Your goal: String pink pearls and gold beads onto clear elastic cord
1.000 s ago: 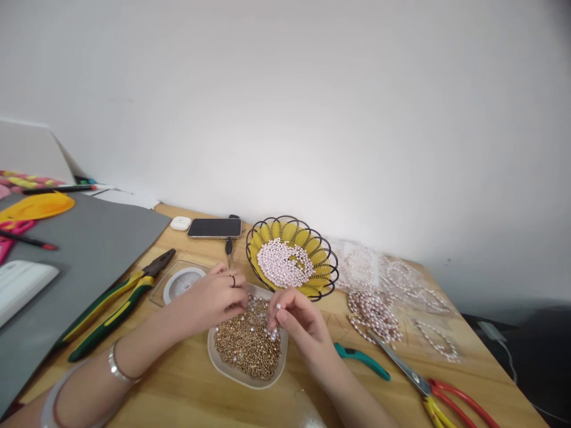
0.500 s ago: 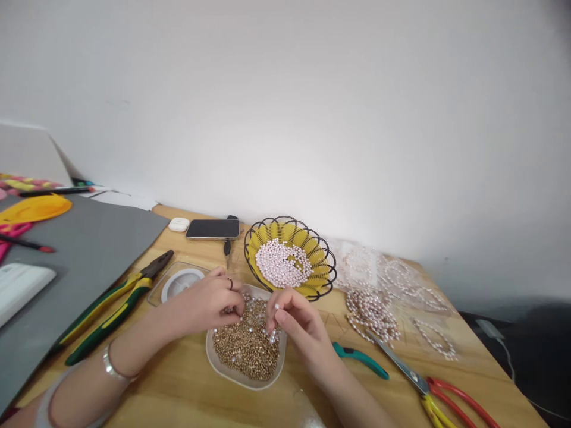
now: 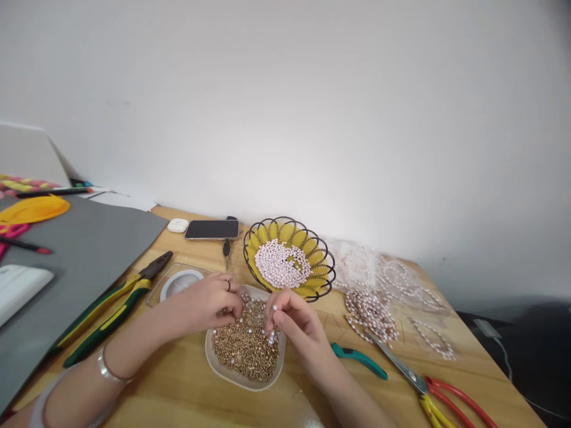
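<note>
A white dish (image 3: 245,385) full of small gold beads (image 3: 247,351) stands on the wooden table in front of me. My left hand (image 3: 216,302) is over the dish's upper left rim, its fingers curled together; what they hold, if anything, is hidden. Over the right side of the dish, my right hand (image 3: 297,324) pinches a small pearl bead (image 3: 275,308) between thumb and forefinger. Several pearly beads (image 3: 271,337) show just beneath those fingers; I cannot tell whether they are strung. Behind the dish is a yellow basket with a black wire rim (image 3: 328,254), holding pale pink beads (image 3: 281,264).
Left lie combination pliers (image 3: 111,309), a spool (image 3: 178,284) in a clear case, a phone (image 3: 212,229) and a white earbud case (image 3: 178,225). Right are bead strands (image 3: 372,315), bagged strands (image 3: 397,276), a teal-handled tool (image 3: 359,360) and scissors (image 3: 417,380). A wall rises behind.
The left hand has shifted slightly left and its fingers are more curled. My right hand keeps its pinch almost unmoved. The whole view has drifted a little.
</note>
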Demonstrator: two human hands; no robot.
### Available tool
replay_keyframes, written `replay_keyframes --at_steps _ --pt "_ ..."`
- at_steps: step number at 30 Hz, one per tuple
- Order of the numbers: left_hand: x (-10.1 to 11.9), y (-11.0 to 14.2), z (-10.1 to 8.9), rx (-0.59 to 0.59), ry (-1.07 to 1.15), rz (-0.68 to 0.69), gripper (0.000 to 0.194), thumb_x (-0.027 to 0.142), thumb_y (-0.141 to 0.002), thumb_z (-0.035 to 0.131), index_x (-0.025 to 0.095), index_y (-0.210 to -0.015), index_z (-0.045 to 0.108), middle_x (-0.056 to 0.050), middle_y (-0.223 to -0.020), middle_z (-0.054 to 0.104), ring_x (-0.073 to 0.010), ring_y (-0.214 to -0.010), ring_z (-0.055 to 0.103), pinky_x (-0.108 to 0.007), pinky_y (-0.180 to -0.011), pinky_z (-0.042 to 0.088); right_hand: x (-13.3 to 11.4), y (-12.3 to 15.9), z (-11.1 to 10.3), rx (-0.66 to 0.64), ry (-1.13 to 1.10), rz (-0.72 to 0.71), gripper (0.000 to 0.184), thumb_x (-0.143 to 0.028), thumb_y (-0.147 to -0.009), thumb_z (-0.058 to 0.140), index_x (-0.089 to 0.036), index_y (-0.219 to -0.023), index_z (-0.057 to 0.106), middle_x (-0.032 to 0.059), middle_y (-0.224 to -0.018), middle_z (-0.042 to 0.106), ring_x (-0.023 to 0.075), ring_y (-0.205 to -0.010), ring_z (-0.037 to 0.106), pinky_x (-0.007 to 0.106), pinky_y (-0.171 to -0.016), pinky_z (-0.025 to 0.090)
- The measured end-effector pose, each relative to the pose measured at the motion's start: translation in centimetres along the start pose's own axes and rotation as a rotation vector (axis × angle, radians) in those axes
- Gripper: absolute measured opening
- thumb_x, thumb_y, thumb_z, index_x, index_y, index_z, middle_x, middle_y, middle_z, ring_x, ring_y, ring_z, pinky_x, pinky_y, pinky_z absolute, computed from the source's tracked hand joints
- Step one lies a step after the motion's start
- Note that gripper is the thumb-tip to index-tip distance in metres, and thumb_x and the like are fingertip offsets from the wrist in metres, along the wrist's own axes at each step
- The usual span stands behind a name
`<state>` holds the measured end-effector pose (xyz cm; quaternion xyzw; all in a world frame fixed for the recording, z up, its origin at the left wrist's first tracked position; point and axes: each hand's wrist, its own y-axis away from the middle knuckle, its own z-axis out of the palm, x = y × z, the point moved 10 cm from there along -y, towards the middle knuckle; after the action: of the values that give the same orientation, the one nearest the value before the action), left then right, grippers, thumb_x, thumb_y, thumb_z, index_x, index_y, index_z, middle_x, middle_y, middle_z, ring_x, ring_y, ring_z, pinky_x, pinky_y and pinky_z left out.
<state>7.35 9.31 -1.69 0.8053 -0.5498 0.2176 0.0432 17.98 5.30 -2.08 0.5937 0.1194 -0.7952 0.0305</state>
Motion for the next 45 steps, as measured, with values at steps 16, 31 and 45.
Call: replay_keyframes --at_steps 16,31,45 --pt "0.4 -0.1 0.2 -0.044 -0.024 -0.027 0.012 0.011 -0.084 0.072 0.022 -0.081 0.067 0.001 -0.084 0.067 -0.0204 -0.085 0.059 -0.034 -0.082 0.036 0.0 -0.1 0.2 -0.015 -0.027 -0.013 0.025 -0.04 -0.095 0.063 -0.02 -0.083 0.058 0.0 -0.074 0.059 0.0142 -0.068 0.051 0.028 -0.067 0.04" --pt "1.2 -0.3 0.9 -0.076 -0.001 -0.03 0.016 0.006 -0.083 0.057 0.019 -0.076 0.055 0.001 -0.073 0.062 -0.0172 -0.072 0.058 -0.034 -0.081 0.04 -0.1 0.0 0.2 -0.017 0.007 -0.02 0.026 -0.041 -0.095 0.063 -0.019 -0.081 0.058 0.0004 -0.074 0.059 0.0143 -0.069 0.052 0.028 -0.068 0.039" --pt "1.8 -0.4 0.0 -0.07 -0.019 -0.041 0.018 0.016 -0.094 0.046 0.019 -0.08 0.057 -0.001 -0.072 0.061 -0.0189 -0.067 0.055 -0.035 -0.077 0.041 -0.2 -0.1 0.4 -0.024 -0.008 -0.002 0.026 -0.041 -0.095 0.064 -0.019 -0.082 0.058 0.0 -0.074 0.059 0.0135 -0.067 0.051 0.027 -0.067 0.04"
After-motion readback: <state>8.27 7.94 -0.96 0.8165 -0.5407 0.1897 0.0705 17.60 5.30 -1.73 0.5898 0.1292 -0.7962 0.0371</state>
